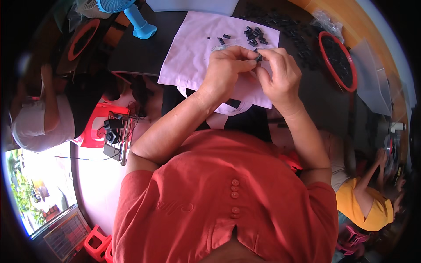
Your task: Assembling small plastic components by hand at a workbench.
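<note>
Above a pink cloth bag laid flat on the dark table, my two hands meet fingertip to fingertip. Between them is a small black plastic part, mostly hidden by the fingers. My left hand pinches it from the left, thumb and forefinger closed. From the right, my right hand pinches the same part. Just beyond the hands lies a small pile of black parts on the cloth. A few loose black pieces rest to its left, close to a clear round item partly covered by my left hand.
Many black parts are scattered on the table at the far right, near a red-rimmed basket full of them. A blue fan stands far left. People sit on both sides, one in a yellow top.
</note>
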A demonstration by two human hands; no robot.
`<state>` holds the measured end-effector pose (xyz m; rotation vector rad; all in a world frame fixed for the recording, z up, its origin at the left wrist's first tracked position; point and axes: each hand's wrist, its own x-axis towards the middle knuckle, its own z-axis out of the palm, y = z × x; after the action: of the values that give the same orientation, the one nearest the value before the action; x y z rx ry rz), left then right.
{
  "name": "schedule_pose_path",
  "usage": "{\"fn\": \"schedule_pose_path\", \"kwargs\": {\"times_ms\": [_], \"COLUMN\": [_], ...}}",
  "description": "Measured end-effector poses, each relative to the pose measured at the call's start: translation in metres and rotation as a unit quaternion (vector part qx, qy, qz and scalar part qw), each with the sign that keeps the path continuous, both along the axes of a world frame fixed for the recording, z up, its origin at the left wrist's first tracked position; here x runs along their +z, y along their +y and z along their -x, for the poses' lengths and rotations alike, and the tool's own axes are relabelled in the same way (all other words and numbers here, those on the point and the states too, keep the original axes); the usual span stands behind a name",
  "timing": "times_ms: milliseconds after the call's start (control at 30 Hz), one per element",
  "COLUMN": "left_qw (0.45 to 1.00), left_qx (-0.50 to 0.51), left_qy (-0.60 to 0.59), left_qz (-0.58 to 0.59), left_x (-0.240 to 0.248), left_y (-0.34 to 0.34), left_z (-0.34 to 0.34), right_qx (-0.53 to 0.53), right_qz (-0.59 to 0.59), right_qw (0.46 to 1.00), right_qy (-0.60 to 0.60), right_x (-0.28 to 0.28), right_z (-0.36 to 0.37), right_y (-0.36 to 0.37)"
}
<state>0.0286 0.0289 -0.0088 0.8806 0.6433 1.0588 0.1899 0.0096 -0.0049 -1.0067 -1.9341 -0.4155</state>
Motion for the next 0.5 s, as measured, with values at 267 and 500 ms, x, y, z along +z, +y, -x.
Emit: {"fn": "schedule_pose_path", "kwargs": {"times_ms": [267, 500], "left_qw": [0.997, 0.997], "left_qx": [-0.005, 0.043], "left_qy": [0.072, 0.067], "left_qz": [-0.032, -0.018], "left_x": [0.005, 0.010], "left_y": [-0.003, -0.013], "left_z": [0.002, -0.005], "right_qx": [0.002, -0.027], "right_qz": [-0.028, -0.025], "right_qw": [0.999, 0.999], "right_qy": [-0.020, -0.018], "right_x": [0.009, 0.008], "right_z": [0.002, 0.009], "right_y": [-0.004, -0.008]}}
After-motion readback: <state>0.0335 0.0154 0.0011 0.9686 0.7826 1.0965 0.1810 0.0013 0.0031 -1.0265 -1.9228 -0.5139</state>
